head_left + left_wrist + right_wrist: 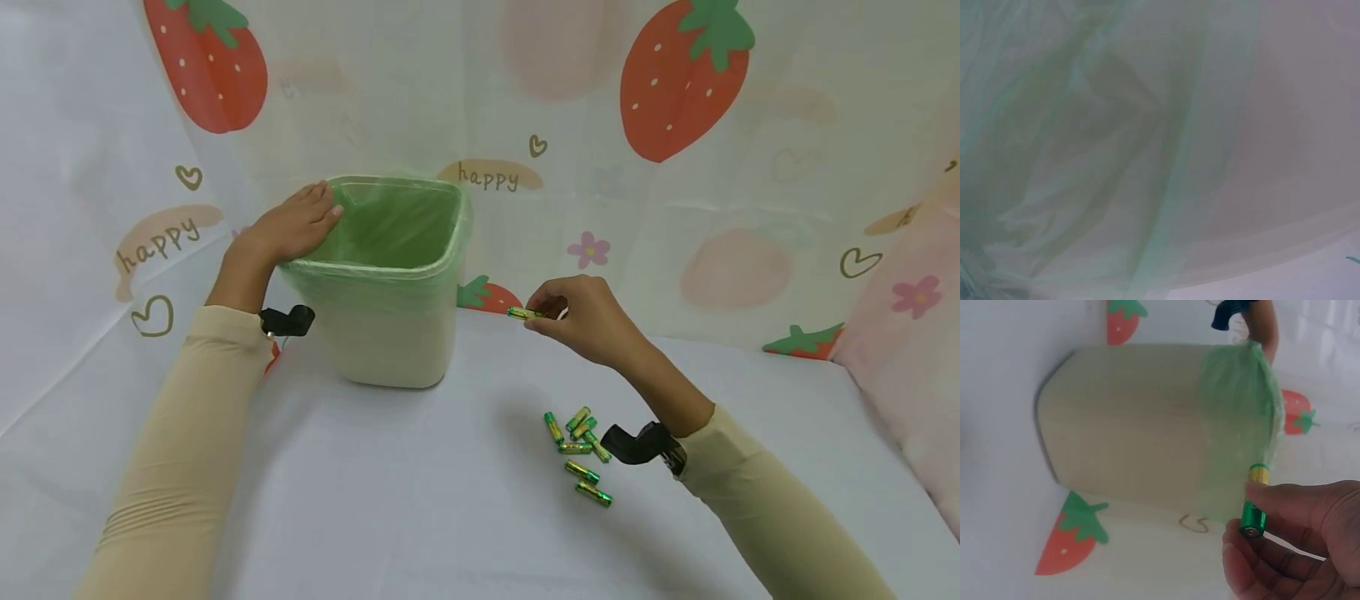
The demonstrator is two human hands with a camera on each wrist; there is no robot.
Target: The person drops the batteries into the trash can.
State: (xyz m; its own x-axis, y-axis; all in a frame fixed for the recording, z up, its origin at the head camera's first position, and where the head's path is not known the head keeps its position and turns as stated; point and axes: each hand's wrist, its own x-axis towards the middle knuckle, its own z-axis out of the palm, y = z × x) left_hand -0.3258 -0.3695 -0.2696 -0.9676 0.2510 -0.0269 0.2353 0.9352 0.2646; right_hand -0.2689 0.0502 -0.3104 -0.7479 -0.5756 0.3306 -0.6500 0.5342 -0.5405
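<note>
A green and gold battery (1256, 500) is pinched between the thumb and fingers of my right hand (588, 321), raised above the table to the right of the bin. My left hand (288, 225) rests across the left rim of a pale trash bin (390, 333), its fingers fairly straight. A thin green bag (401, 223) lines this bin and folds down over its rim. In the left wrist view, only the bag (1110, 156) and bin wall (1266, 150) show up close, with the hand out of sight. Several loose batteries (576, 448) of the same look lie below my right hand.
A white cloth (360, 500) covers the table. Behind it hangs a backdrop (585, 192) printed with strawberries, hearts and the word happy. Pinkish fabric (907, 333) rises along the right side. Each wrist wears a black camera mount (637, 443).
</note>
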